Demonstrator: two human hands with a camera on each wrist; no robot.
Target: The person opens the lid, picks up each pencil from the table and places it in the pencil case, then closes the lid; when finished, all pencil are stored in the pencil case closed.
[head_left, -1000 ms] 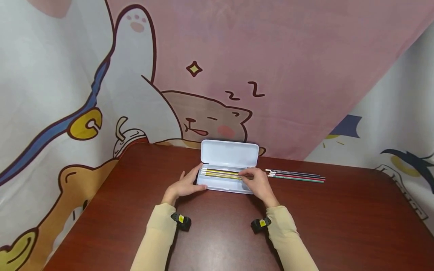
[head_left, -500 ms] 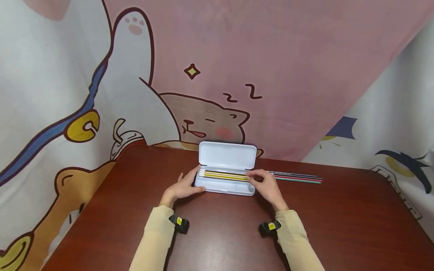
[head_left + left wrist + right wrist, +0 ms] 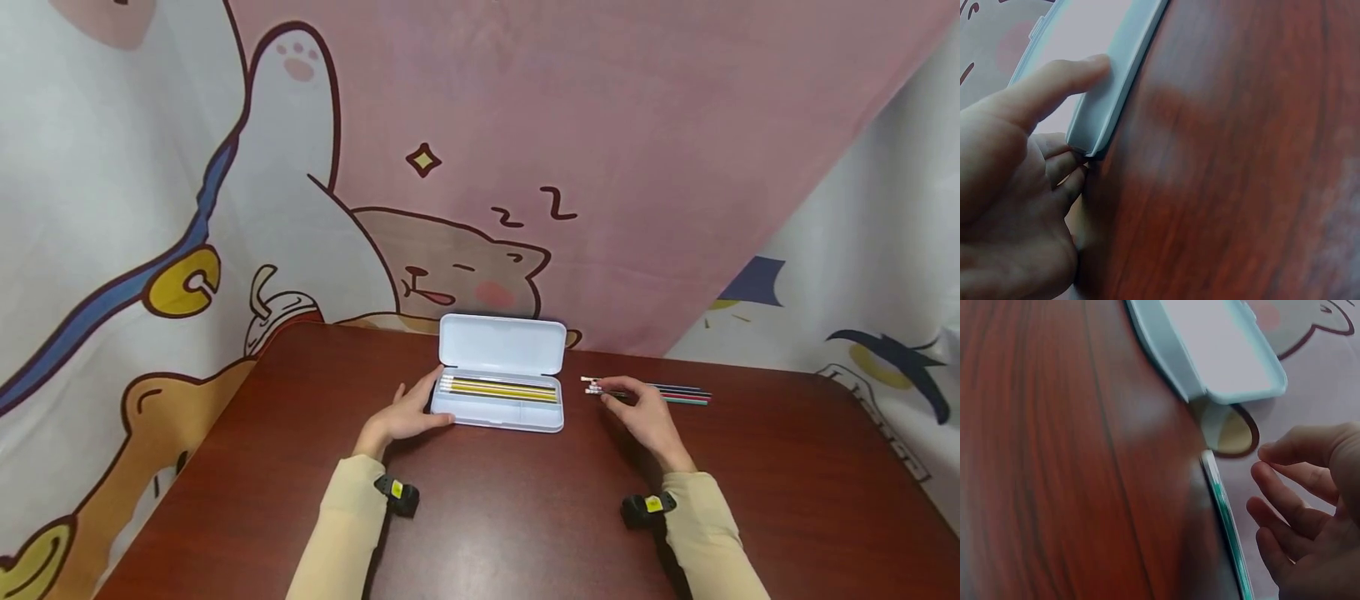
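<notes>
A white pencil case (image 3: 480, 414) lies with its lid (image 3: 501, 343) raised. Several yellow-and-black striped pencils (image 3: 498, 389) lie in its rear part, white ends at the left. My left hand (image 3: 405, 411) holds the case's left end; in the left wrist view its thumb (image 3: 1063, 84) lies over the front rim, with other fingers at the end wall. To the right, my right hand (image 3: 641, 411) hovers at the white-ended tips of several dark, red and green pencils (image 3: 686, 397). In the right wrist view, thumb and index fingertips are close together, nothing visible between them, beside a green pencil (image 3: 1227, 522).
The dark red-brown wooden table (image 3: 510, 508) reaches back to a cartoon-printed cloth (image 3: 637, 208). A small front compartment in the case has a divider (image 3: 521, 412) toward its right. A black wrist camera (image 3: 641, 510) sits on the right sleeve.
My right hand has left the striped pencils in the case and moved right to the loose pencils on the table. The left hand has stayed at the case's left end.
</notes>
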